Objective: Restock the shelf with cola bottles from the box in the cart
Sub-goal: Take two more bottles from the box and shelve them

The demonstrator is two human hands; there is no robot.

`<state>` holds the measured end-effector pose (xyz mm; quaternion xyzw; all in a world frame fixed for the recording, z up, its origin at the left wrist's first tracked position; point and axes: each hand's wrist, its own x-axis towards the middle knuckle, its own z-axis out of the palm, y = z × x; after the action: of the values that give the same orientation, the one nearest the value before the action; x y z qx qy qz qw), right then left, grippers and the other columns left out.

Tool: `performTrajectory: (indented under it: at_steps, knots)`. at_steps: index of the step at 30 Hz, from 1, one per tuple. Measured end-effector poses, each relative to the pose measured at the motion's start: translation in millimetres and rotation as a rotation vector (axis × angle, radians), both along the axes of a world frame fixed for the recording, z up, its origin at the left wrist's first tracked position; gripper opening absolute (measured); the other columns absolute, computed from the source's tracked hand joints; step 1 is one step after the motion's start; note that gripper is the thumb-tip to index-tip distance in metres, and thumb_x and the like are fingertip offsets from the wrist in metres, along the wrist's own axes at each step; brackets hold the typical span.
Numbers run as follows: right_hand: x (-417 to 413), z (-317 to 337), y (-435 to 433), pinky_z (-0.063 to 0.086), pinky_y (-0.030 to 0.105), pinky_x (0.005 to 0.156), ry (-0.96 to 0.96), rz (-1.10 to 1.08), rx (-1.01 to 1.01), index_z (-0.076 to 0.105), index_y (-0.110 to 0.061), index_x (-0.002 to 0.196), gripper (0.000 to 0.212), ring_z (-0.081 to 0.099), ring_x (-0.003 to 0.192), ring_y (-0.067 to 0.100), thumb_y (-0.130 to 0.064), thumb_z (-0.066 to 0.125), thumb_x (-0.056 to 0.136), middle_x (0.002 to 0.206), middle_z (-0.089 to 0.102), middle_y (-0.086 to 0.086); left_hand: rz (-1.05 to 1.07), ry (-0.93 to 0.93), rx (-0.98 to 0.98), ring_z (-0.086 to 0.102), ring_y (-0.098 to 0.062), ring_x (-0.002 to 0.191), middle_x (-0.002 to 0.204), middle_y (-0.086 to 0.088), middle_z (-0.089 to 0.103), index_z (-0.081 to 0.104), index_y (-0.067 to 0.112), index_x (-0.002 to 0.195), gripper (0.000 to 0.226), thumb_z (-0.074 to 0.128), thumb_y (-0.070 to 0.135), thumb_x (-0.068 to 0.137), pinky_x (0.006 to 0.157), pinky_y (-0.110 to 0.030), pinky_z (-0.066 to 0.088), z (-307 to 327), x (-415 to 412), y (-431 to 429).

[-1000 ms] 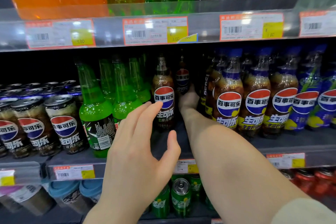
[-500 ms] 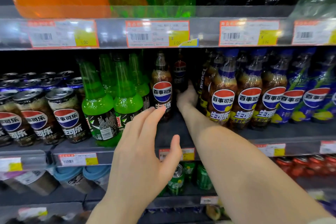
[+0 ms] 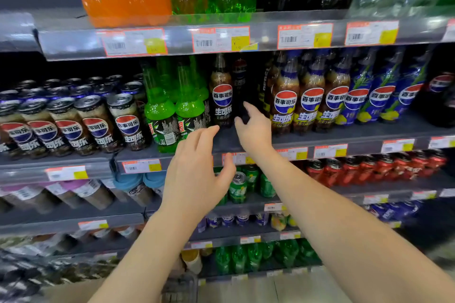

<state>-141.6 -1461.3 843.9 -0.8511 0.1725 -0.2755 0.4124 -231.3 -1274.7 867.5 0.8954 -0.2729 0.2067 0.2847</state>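
Observation:
A black-label cola bottle (image 3: 222,96) stands at the shelf front (image 3: 344,141), with a second one (image 3: 240,76) deeper behind it in the dark gap. My right hand (image 3: 253,129) hovers open just in front of that gap, fingers spread, holding nothing. My left hand (image 3: 197,172) is lower and nearer to me, also open and empty, its fingertips below the front cola bottle. A row of yellow-label cola bottles (image 3: 285,103) stands right of the gap. At the bottom edge a piece of the cart's wire (image 3: 179,288) shows; the box is out of view.
Green soda bottles (image 3: 160,110) stand left of the cola, and cola cans (image 3: 128,120) further left. Blue lemon-cola bottles (image 3: 384,98) fill the right. Large bottles sit on the shelf above (image 3: 172,39). Green cans (image 3: 238,187) and red cans (image 3: 369,167) are on the shelf below.
My right hand has pulled back out of the gap, away from the deeper cola bottle, and opened. My head has moved back, so lower shelves show.

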Motion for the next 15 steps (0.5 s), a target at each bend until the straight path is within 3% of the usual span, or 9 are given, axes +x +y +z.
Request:
performTrajectory:
  at_steps: [3, 7, 12, 15]
  knots:
    - [-41, 2, 12, 0.053, 0.041, 0.096, -0.002, 0.042, -0.049, 0.048, -0.018, 0.149, 0.054, 0.066, 0.11, 0.027, -0.023, 0.06, 0.096, 0.137, 0.063, 0.006, 0.024, 0.008, 0.048, 0.054, -0.027, 0.126, 0.142, -0.004, 0.056, 0.048, 0.015, 0.148, 0.058, 0.061, 0.037, 0.096, 0.097, -0.037, 0.047, 4, -11, 10]
    - [-95, 7, 25, 0.041, 0.041, 0.112, 0.039, 0.142, -0.212, 0.045, -0.017, 0.151, 0.055, 0.046, 0.14, 0.022, -0.023, 0.06, 0.099, 0.154, 0.048, 0.002, 0.047, 0.024, 0.123, 0.052, -0.032, 0.122, 0.135, -0.008, 0.056, 0.045, 0.015, 0.15, 0.059, 0.058, 0.037, 0.097, 0.094, -0.042, 0.048, 11, -30, 25]
    - [-168, 18, 50, 0.031, 0.039, 0.119, 0.206, 0.25, -0.448, 0.035, -0.017, 0.156, 0.061, 0.028, 0.151, 0.02, -0.025, 0.057, 0.1, 0.163, 0.033, 0.003, 0.095, 0.025, 0.221, 0.057, -0.038, 0.114, 0.13, -0.014, 0.059, 0.047, 0.011, 0.148, 0.059, 0.059, 0.037, 0.096, 0.084, -0.047, 0.054, 13, -77, 52]
    - [-219, 19, 71, 0.04, 0.04, 0.11, 0.31, 0.284, -0.494, 0.033, -0.018, 0.157, 0.062, 0.038, 0.145, 0.023, -0.03, 0.057, 0.101, 0.16, 0.037, 0.002, 0.118, 0.042, 0.268, 0.058, -0.036, 0.109, 0.123, -0.013, 0.059, 0.048, 0.012, 0.144, 0.055, 0.057, 0.039, 0.097, 0.077, -0.046, 0.055, 8, -116, 76]
